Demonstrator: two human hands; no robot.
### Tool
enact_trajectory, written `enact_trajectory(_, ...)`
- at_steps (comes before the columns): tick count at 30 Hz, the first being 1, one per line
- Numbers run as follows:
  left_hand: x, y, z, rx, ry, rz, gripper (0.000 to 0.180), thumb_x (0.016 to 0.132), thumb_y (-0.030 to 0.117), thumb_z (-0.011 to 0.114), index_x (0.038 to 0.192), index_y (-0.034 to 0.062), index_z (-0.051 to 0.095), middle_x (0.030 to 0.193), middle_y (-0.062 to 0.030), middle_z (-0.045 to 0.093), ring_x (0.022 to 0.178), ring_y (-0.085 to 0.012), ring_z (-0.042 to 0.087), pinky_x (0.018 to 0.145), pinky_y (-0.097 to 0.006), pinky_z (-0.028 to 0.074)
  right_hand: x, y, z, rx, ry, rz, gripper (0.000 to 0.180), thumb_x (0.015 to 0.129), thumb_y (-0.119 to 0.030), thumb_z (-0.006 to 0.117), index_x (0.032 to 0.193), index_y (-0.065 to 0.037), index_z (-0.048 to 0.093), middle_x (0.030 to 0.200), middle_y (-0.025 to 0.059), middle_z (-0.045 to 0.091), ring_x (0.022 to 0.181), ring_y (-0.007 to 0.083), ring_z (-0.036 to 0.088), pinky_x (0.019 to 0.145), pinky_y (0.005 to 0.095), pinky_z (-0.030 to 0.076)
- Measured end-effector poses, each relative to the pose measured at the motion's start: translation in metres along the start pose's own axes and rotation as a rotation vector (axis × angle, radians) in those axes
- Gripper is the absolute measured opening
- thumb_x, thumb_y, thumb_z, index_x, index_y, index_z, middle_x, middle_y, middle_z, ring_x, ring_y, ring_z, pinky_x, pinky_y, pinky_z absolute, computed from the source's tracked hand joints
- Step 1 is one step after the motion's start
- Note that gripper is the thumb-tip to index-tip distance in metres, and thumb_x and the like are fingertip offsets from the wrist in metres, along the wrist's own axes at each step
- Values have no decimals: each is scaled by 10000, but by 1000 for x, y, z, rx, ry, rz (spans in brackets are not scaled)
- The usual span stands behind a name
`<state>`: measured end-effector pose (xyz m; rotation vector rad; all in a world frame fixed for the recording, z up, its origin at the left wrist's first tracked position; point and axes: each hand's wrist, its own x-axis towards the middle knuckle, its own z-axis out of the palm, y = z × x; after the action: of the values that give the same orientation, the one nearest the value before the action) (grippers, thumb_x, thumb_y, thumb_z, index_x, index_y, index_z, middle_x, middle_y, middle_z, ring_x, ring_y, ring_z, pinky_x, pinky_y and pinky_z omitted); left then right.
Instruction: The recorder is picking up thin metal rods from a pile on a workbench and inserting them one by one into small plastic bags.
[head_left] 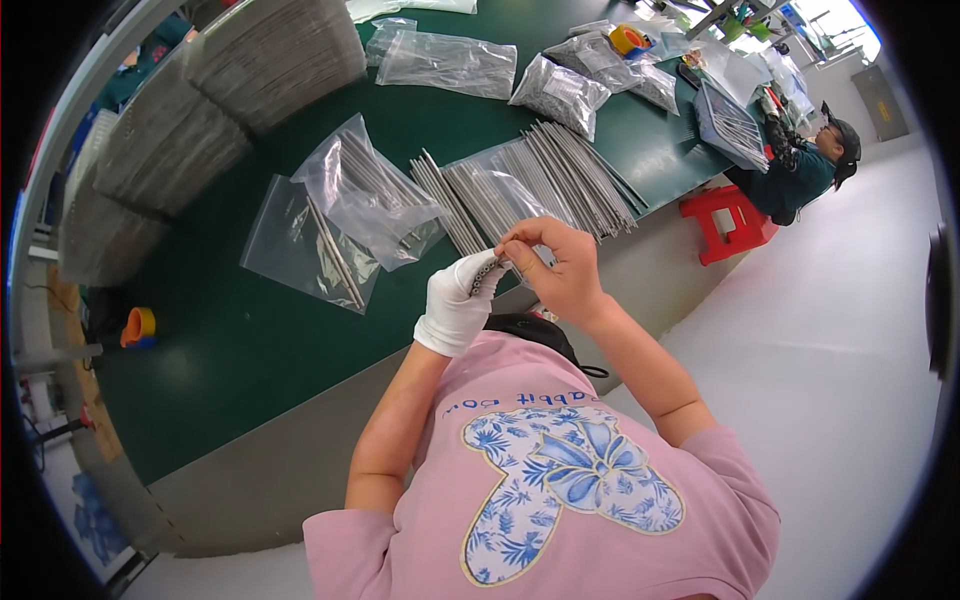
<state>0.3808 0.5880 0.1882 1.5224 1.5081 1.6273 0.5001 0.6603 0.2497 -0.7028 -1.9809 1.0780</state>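
My left hand (452, 308) wears a white glove and is closed around a row of small grey metal pieces (482, 278) with round ends. Whether these are short pieces or the ends of longer tubes, I cannot tell. My bare right hand (562, 268) is closed in a pinch beside them, its fingertips at the top of the gloved hand; what sits between the fingertips is too small to make out. Just beyond both hands, many thin grey metal rods (575, 175) lie side by side on the table, partly over a clear plastic bag.
Clear bags with rods (370, 185) lie left of the loose rods on the green table (240, 370). Filled bags (560, 95) and a blue tray (725, 125) are farther right, near a seated person (800, 170) and a red stool (725, 225). Stacked sheets (275, 65) stand far left; a tape roll (138, 327) lies near left.
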Motion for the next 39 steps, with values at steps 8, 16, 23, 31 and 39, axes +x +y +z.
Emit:
enact_trajectory(8,-3,-4,-3,32,1,-1,200,759,-2,625,956,27,610,809,-123,636,679,-214,624,616,-271,485,5,-5,3,-85,-8,-70,54,723,-36,641,763,-25,607,694,87,610,604,204,591,541,269,447)
enact_trajectory(16,1,-2,2,37,-6,-22,191,754,48,640,944,51,617,817,-143,630,724,-302,622,617,-312,495,13,-14,-6,-378,-28,-439,100,631,-11,642,705,-48,585,628,87,562,560,264,554,504,323,425)
enact_trajectory(23,-2,-19,6,31,-2,13,200,747,50,649,944,52,615,812,-159,626,719,-306,625,610,-317,500,14,-10,-2,-377,-49,-391,81,649,-35,637,708,-58,585,633,85,572,580,266,565,513,344,432)
enact_trajectory(31,0,-12,9,-5,-6,20,197,775,122,629,962,61,618,837,-150,626,749,-303,618,643,-331,501,8,-12,-6,-426,-58,-377,77,661,3,625,706,-48,589,643,93,583,586,272,571,527,341,435)
enact_trajectory(39,-13,-26,17,-46,59,63,184,785,141,633,941,44,625,828,-131,640,725,-274,629,635,-313,501,-4,-27,2,-297,152,-375,341,636,-25,635,973,-41,582,913,107,620,791,262,608,657,309,471)
